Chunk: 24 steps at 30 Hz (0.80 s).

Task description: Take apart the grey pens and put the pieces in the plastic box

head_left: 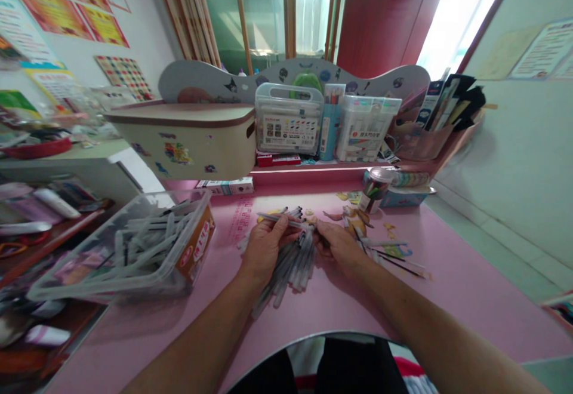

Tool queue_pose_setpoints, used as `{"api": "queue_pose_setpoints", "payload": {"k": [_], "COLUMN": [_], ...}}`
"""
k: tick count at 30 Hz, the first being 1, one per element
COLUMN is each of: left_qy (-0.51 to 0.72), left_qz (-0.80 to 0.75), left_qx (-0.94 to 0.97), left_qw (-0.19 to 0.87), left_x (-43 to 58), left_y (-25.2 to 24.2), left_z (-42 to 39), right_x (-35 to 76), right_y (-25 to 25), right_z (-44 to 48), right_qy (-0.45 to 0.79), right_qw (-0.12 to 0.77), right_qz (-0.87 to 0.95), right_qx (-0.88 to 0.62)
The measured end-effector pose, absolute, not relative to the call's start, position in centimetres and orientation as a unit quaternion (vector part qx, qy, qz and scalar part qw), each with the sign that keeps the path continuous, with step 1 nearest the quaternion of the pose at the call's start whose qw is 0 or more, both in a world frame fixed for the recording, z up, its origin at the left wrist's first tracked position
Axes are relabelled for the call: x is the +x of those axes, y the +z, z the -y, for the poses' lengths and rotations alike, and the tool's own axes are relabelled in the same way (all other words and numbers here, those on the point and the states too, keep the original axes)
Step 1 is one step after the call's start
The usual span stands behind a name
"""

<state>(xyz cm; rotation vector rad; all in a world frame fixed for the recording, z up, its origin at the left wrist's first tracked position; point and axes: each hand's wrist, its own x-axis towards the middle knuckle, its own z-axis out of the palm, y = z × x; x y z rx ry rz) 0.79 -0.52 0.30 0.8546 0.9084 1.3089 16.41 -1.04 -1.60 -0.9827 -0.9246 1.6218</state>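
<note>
My left hand (265, 243) is closed around a slim grey translucent pen (286, 221), which lies nearly level above the table. At its right end the fingers of my right hand (339, 243) are pinched together; the fingertips partly hide that end. Below and between both hands, a pile of similar grey pens (295, 265) fans out toward me on the pink table (340, 310). Several thin sticks, some dark, like pen refills (398, 259), lie to the right of my right hand.
A clear plastic box (197, 256) of more pens stands at left. Behind are a lidded cream bin (192, 143), a clear pen case (289, 122), a white marker box (369, 128) and a pen holder (423, 137). A lidded jar (376, 188) stands at back right.
</note>
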Motion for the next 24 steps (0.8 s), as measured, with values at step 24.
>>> {"api": "queue_pose_setpoints", "payload": {"k": [24], "left_qy": [0.569], "left_qz": [-0.405], "left_qx": [0.400], "left_qw": [0.593], "left_x": [0.95], "left_y": [0.50], "left_z": [0.76], "right_x": [16.73], "right_y": [-1.82], "right_z": [1.08], "right_qy": [0.725], "right_qw": [0.451], "right_qz": [0.369], "right_qx": [-0.367]}}
